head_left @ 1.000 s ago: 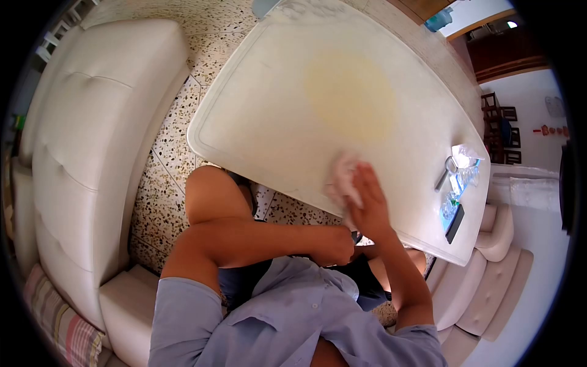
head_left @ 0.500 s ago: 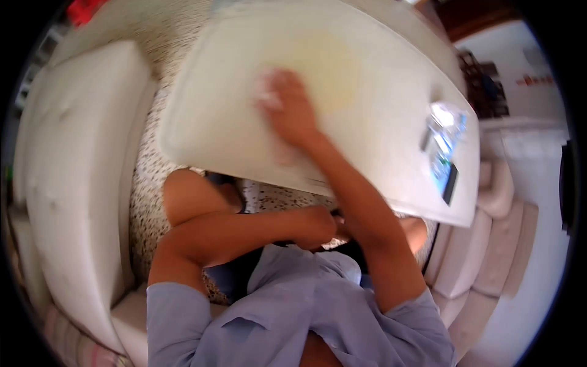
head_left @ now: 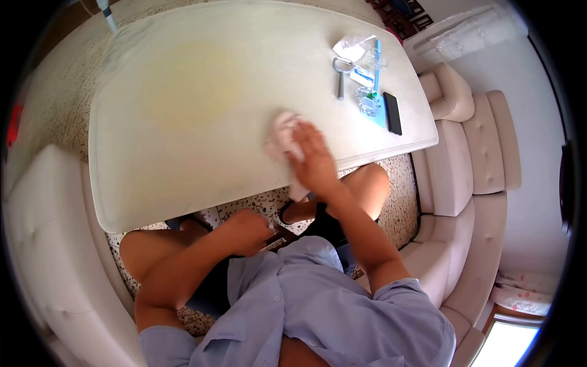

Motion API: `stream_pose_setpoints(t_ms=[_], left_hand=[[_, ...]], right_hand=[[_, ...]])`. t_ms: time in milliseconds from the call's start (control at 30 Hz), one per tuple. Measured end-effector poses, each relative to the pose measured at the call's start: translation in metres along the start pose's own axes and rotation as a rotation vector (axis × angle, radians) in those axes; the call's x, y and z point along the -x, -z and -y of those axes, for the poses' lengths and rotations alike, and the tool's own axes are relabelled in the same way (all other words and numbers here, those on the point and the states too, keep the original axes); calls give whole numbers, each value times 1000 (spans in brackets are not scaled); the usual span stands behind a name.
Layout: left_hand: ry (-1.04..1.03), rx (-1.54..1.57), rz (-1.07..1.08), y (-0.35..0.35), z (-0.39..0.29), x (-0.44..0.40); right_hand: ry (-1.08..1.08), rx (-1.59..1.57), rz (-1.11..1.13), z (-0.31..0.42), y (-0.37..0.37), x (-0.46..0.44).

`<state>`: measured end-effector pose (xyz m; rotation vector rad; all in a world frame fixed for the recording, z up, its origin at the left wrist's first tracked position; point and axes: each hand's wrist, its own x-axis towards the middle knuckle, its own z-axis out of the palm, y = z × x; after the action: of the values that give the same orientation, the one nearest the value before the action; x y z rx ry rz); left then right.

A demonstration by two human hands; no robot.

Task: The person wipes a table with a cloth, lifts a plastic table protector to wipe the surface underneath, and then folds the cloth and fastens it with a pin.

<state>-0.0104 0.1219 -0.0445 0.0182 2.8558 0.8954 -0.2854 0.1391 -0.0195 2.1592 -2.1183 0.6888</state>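
Fingers of the right hand [head_left: 315, 160] grasp a pale pink cloth [head_left: 285, 131] at the near edge of the surface [head_left: 202, 165]. Off that edge, the left hand [head_left: 249, 232] curls, its contents unclear. A black phone [head_left: 392, 114] lies toward the surface's right end.

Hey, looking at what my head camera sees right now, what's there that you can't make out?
All in the head view:
- Right hand: its palm is hidden behind the back of the hand.
- Pale cloth: folds and edge blurred; part lies behind the fingers.
- Left hand: curled fingers hide whether it holds anything.
- Red thing: blurred and cut off by the dark lens edge.
- White-and-blue packet: markings too small to read.
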Motion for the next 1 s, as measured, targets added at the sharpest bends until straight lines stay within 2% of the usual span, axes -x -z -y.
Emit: stream_pose_setpoints(t_ms=[33, 100, 167, 200, 300, 367, 467, 633, 833, 967, 1000], left_hand=[[2, -10, -16, 1, 2, -1], [2, -23, -37, 1, 5, -3], [8, -32, -54, -1, 10, -6], [13, -37, -35, -2, 12, -9], [35, -47, 22, -5, 13, -14], [56, -51, 54, -3, 11, -17], [41, -34, 17, -7, 17, -15], [45, -3, -93, -9, 24, -7], [73, 54, -45, -1, 18, -7], [55, 60, -60, -3, 23, -6], [53, 66, -54, -3, 22, -6]], right_hand=[[-112, 67, -9, -27, 14, 12], [-175, 274, 6, -85, 39, 32], [-425, 285, -45, -140, 41, 52], [-499, 204, -63, -145, 44, 50], [-473, 346, -67, -142, 14, 31], [-357, 182, -123, -106, 3, 10], [-219, 108, -76, -61, -9, -27], [-73, 134, -127, -84, -36, -94], [-252, 228, 28, -134, -70, -212], [-330, 409, 171, -109, -97, -274], [-224, 538, 276, -91, -99, -276]])
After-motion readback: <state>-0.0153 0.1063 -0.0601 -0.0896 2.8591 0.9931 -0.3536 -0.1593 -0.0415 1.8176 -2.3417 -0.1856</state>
